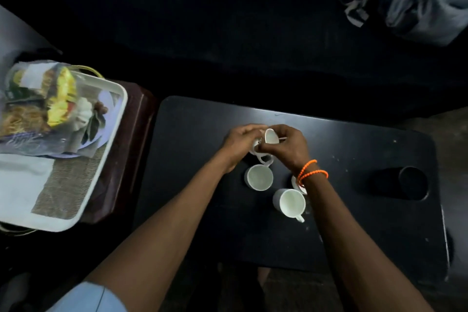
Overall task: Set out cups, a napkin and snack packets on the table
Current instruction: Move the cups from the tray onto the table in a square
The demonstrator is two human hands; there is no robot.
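Nearest me, both forearms reach over the dark rectangular table, where my left hand and right hand curl together round nested small white ceramic cups; separating them calls, I judge, for one hand steadying the lower cup while the other lifts straight out. Two white cups stand upright and empty nearby. Well left, the white plastic tray holds clear snack packets and a folded white napkin, not yet set out.
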